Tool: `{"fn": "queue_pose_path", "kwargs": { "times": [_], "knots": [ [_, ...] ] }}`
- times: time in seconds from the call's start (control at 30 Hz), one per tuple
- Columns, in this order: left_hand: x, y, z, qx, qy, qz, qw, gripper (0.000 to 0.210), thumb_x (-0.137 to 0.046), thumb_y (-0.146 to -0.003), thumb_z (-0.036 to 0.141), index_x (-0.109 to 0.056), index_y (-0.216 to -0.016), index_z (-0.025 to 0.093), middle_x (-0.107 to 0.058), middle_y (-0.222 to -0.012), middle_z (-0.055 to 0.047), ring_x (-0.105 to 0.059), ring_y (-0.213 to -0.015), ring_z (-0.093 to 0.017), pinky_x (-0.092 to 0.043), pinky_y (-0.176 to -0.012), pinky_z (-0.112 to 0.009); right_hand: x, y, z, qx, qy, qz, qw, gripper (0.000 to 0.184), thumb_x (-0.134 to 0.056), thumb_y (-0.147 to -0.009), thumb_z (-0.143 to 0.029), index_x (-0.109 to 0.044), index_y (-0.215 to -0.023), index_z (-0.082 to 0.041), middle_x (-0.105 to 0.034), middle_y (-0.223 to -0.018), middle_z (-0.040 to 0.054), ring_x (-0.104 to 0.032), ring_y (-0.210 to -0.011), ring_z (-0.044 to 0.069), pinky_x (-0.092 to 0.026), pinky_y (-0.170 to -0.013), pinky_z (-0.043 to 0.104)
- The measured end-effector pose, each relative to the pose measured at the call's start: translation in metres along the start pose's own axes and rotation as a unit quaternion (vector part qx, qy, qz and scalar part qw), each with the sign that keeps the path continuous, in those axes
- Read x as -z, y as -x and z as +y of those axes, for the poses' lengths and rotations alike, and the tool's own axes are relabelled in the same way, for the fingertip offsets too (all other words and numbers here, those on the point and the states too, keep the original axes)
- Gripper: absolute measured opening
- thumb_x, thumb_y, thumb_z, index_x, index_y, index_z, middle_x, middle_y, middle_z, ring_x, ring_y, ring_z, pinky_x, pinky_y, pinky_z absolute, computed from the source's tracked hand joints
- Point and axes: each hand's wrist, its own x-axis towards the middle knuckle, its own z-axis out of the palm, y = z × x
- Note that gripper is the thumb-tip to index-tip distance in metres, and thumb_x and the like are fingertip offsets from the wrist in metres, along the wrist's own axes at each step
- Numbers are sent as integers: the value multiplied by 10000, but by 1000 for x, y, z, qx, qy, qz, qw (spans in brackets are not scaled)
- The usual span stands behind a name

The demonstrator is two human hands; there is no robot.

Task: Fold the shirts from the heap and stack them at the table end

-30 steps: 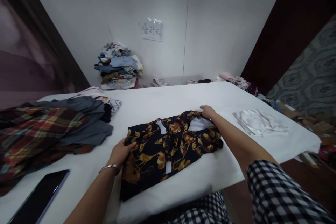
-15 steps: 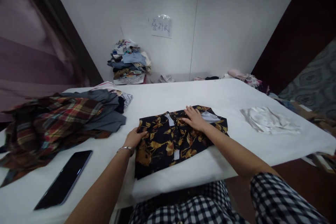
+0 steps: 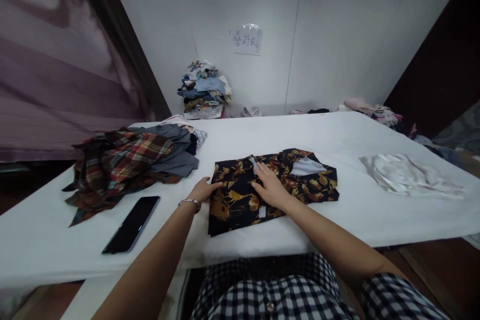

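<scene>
Black floral garment (image 3: 239,197), touching both hands (image 3: 203,191) (image 3: 273,190)

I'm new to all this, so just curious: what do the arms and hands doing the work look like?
The left hand and right hand are a person's, ungloved. A silvery bracelet circles the left wrist; a black-and-white checked sleeve ends near the right elbow.

Right fingers (image 3: 266,172) on floral shirt (image 3: 240,199), left fingers (image 3: 215,186) at edge.
</scene>
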Motion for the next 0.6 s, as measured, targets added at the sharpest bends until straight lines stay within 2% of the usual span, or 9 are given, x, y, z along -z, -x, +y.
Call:
{"fn": "queue_pose_path", "kwargs": {
  "times": [0.03, 0.1, 0.2, 0.33, 0.47, 0.53, 0.6],
  "knots": [
    [-1, 3, 0, 8, 29, -6, 1000, 764, -767, -611, 348, -466, -1277, 125, -681, -1088, -172, -686, -847, -255, -509, -516, -262, -4, -1, -4, -19, -74, 6, 997, 615, -497, -863, -419, -374, -1426, -204, -274, -1512, 71, -215, -1402, 233, -166, -1152, 430],
    [-5, 10, 2, 14, 91, -25, 995, 502, -753, -612, 277, -588, -1064, 131, -716, -980, -139, -691, -785, -237, -520, -521, -264, -17, -5, -12, -82, -214, -9, 973, 663, -536, -837, -453, -353, -1435, -233, -341, -1482, 59, -310, -1365, 233, -241, -1132, 420],
    [-8, 18, 10, 7, 143, -43, 989, 285, -731, -623, 259, -607, -852, 143, -730, -841, -103, -692, -727, -220, -555, -582, -289, -33, -10, -20, -165, -349, -46, 921, 746, -579, -810, -464, -308, -1453, -202, -351, -1476, 81, -334, -1353, 227, -264, -1123, 389],
    [-13, 30, 38, -41, 176, -57, 982, 332, -735, -631, 283, -599, -904, 153, -726, -822, -75, -690, -725, -201, -552, -621, -285, -34, -14, -24, -208, -455, -62, 863, 725, -539, -839, -505, -295, -1453, -206, -308, -1498, 87, -344, -1348, 203, -268, -1116, 367],
    [-35, 42, 83, -101, 187, -78, 974, 443, -738, -643, 274, -573, -1038, 162, -710, -808, -64, -668, -654, -175, -516, -557, -261, -8, -12, -17, -223, -531, -60, 815, 707, -380, -887, -606, -256, -1457, -207, -379, -1455, 134, -437, -1286, 203, -320, -1078, 403],
    [-58, 46, 106, -123, 183, -96, 971, 455, -734, -658, 260, -563, -1066, 149, -700, -837, -78, -656, -646, -165, -511, -555, -257, 10, -8, -6, -224, -532, -45, 816, 752, -299, -880, -662, -234, -1458, -185, -423, -1418, 168, -484, -1246, 213, -358, -1045, 426],
    [-87, 50, 125, -139, 178, -110, 968, 499, -743, -665, 267, -546, -1106, 138, -690, -898, -102, -650, -659, -162, -510, -558, -256, 30, -1, 8, -209, -466, -19, 860, 782, -174, -873, -700, -278, -1436, -168, -505, -1343, 180, -544, -1180, 225, -415, -989, 442]
  ]
}}
